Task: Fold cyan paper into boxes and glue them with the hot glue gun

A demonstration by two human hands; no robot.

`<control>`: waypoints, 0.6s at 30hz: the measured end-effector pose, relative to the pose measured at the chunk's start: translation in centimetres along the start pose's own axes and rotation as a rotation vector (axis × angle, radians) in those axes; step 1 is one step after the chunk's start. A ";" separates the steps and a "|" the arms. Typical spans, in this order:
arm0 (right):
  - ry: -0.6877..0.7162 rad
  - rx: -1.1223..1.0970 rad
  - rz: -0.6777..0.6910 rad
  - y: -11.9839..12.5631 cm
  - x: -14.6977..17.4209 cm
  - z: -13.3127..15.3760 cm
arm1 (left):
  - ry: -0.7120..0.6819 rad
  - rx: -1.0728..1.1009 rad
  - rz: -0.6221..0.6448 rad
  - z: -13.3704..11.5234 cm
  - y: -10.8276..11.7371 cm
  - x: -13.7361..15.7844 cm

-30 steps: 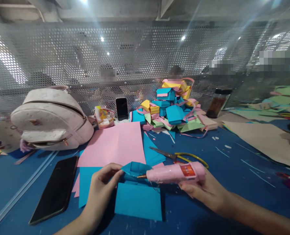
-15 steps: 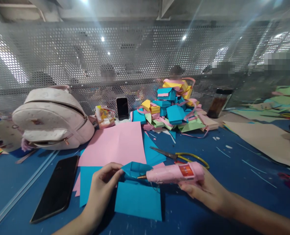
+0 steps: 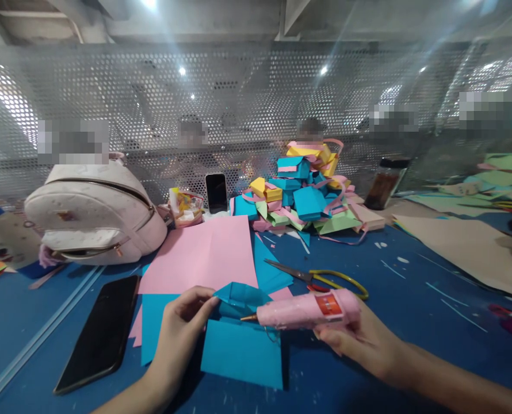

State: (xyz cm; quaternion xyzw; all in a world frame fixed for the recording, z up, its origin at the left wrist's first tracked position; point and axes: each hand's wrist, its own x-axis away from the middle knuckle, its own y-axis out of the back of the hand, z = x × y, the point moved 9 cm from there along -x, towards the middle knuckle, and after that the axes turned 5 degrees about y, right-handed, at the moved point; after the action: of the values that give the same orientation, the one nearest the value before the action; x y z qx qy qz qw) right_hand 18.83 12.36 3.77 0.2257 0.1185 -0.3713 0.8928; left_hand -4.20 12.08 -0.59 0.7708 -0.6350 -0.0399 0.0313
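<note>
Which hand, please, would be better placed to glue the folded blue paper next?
Probably the right hand: it holds the pink glue gun, its nozzle near the folded blue paper, while the left hand pinches that paper's edge.

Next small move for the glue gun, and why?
Probably ease the pink glue gun slightly along the crease of the blue folded paper with the right hand: its nozzle points in between the raised fold and the flat front panel, and the left hand pinches the fold's left end. Whether the tip touches paper, I can't tell.
</note>
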 end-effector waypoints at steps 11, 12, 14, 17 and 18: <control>-0.103 -0.010 -0.235 2.2 1.4 -3.6 | 0.005 0.028 0.017 -0.1 -0.2 0.1; -0.097 -0.022 -0.228 2.2 1.4 -3.7 | 0.008 0.032 0.020 0.0 -0.2 0.1; -0.067 -0.050 -0.207 2.1 1.5 -3.8 | 0.014 0.040 0.029 0.2 -0.2 0.1; -0.039 -0.032 -0.256 2.7 1.5 -4.1 | 0.018 0.048 0.043 0.4 -0.4 0.0; -0.051 0.004 -0.305 3.4 1.6 -4.3 | 0.019 0.048 0.046 0.4 -0.4 0.0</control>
State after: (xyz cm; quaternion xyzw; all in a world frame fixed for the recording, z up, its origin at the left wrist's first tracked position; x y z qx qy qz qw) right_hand 22.15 15.63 0.51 0.1975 0.1280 -0.5086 0.8282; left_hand -3.84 12.15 -1.05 0.7568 -0.6531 -0.0166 0.0194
